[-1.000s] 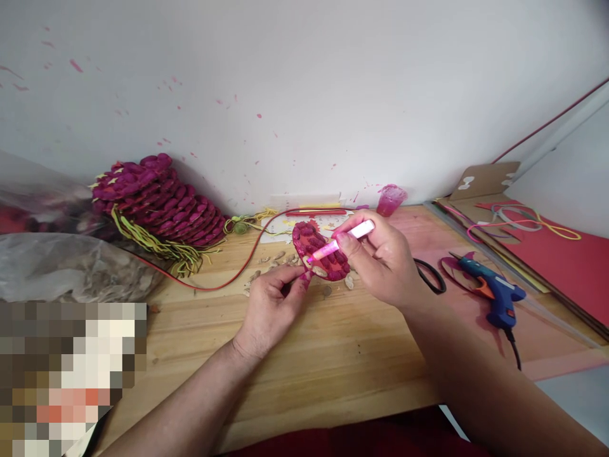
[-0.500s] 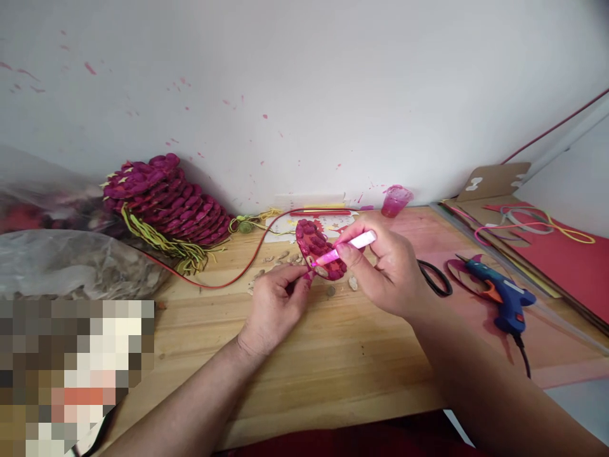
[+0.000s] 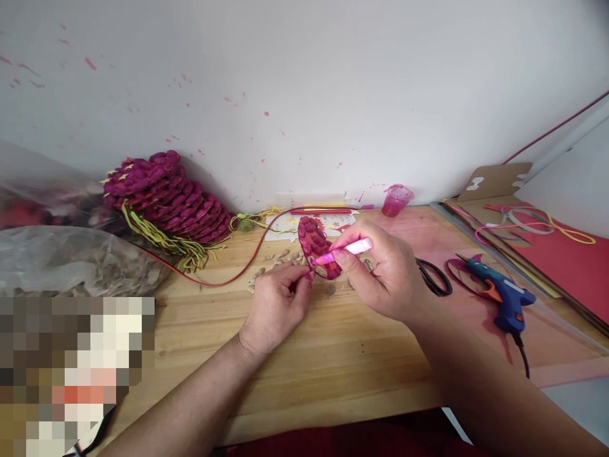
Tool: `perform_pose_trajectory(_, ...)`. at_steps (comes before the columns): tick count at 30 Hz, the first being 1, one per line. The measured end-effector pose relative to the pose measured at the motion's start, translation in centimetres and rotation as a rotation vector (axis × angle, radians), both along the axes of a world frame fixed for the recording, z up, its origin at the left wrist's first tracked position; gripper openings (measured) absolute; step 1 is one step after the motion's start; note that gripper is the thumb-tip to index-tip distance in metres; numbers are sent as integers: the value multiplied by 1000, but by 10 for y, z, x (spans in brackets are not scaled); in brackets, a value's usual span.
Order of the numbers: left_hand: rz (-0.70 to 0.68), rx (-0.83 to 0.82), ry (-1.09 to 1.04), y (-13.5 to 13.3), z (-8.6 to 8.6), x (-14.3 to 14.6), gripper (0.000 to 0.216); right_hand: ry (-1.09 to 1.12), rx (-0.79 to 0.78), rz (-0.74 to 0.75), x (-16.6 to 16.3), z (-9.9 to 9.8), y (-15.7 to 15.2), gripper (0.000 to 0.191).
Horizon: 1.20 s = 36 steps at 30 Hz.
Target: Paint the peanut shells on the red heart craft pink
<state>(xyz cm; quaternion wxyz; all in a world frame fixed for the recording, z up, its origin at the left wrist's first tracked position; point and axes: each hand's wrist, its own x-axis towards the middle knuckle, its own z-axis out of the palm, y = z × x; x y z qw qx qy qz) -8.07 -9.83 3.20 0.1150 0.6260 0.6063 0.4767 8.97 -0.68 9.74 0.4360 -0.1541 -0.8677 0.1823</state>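
My left hand [image 3: 276, 304] pinches the lower edge of a small oval craft piece [image 3: 314, 242] covered in magenta shell-like scales, holding it tilted above the wooden table [image 3: 304, 355]. My right hand [image 3: 385, 273] grips a pink-and-white brush [image 3: 347, 249], its pink tip touching the lower part of the craft piece. Loose pale shells [image 3: 285, 257] lie on the table just behind my left hand.
A stack of finished magenta pieces with yellow strings [image 3: 164, 200] leans at the back left. A plastic bag of shells [image 3: 71, 266] sits at the left. A pink-stained cup [image 3: 394, 198], black scissors [image 3: 435, 277], a blue glue gun [image 3: 497, 292] and red sheets [image 3: 566, 260] lie to the right.
The craft piece has turned slightly more edge-on, and my right hand has shifted the brush a little lower along it. My left hand keeps its pinch.
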Motion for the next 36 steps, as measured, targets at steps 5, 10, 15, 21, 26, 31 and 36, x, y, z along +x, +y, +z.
perform_pose_trajectory(5, 6, 5, 48, -1, 2, 0, 24, 10, 14, 1, -1, -2, 0, 7)
perform_pose_trajectory(10, 3, -5, 72, -1, -1, 1, 24, -2, 34, 12, -2, -2, 2, 6)
perform_pose_trajectory(15, 10, -3, 100, 0, -1, 1, 24, -4, 46, 14, -2, 0, 0, 8)
perform_pose_trajectory(21, 12, -17, 111, -1, 0, 1, 24, -37, 66, 21, -2, 0, -2, 7)
perform_pose_trajectory(26, 17, -23, 111, -1, 0, -1, 24, -43, 75, 29, -1, -1, -2, 4)
perform_pose_trajectory(31, 23, -18, 128, -1, 0, 0, 25, -33, 94, 9, -2, -1, -1, 5)
perform_pose_trajectory(36, 18, -17, 131, -2, 1, 0, 25, -27, 80, 19, -1, 0, -1, 6)
